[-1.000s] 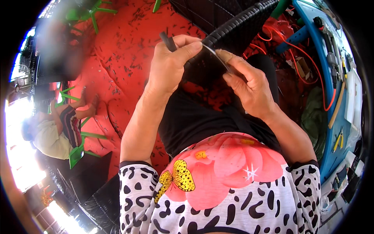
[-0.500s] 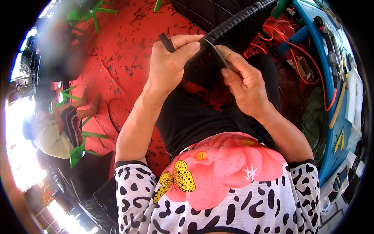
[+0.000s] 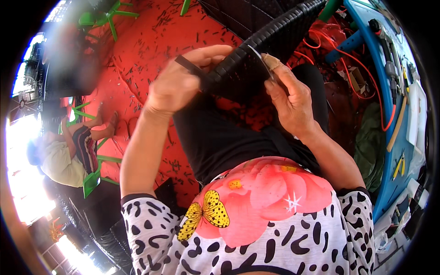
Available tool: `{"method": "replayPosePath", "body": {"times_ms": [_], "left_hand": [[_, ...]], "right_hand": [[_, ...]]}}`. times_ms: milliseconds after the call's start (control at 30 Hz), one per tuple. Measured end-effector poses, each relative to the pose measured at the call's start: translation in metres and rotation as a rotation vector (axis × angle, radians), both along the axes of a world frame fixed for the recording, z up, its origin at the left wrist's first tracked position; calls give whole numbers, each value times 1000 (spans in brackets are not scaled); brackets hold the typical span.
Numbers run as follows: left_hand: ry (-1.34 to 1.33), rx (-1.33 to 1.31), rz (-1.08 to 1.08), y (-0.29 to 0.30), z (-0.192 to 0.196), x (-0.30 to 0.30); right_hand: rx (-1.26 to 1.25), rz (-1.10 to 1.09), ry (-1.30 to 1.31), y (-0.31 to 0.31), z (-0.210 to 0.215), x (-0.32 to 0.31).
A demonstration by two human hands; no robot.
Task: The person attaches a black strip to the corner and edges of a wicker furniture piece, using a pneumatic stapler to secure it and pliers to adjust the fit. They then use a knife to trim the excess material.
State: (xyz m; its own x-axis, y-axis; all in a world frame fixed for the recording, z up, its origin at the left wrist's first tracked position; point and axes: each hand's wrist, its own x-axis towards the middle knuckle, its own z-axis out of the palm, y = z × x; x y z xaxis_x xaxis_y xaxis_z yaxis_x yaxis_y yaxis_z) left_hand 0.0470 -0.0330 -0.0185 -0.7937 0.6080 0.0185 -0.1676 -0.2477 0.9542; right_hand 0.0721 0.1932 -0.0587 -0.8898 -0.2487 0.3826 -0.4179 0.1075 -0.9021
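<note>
No word, label, number or sign can be read

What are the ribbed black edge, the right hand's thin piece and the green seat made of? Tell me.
Ribbed black edge: probably semi-gloss plastic, from highlights along its ribs. Thin piece: perhaps shiny metal, from its silvery gleam; glossy plastic remains possible. Green seat: likely smooth plastic, given its even colour and sheen.
</note>
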Motion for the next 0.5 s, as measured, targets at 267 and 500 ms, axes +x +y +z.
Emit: {"method": "replayPosePath", "body": {"times_ms": [267, 500], "left_hand": [[-159, -110, 79, 16, 0, -32], [-54, -521, 183, 39, 21, -29]], "right_hand": [[-12, -27, 5, -7, -2, 0], [-68, -40, -73, -13, -10, 1]]}}
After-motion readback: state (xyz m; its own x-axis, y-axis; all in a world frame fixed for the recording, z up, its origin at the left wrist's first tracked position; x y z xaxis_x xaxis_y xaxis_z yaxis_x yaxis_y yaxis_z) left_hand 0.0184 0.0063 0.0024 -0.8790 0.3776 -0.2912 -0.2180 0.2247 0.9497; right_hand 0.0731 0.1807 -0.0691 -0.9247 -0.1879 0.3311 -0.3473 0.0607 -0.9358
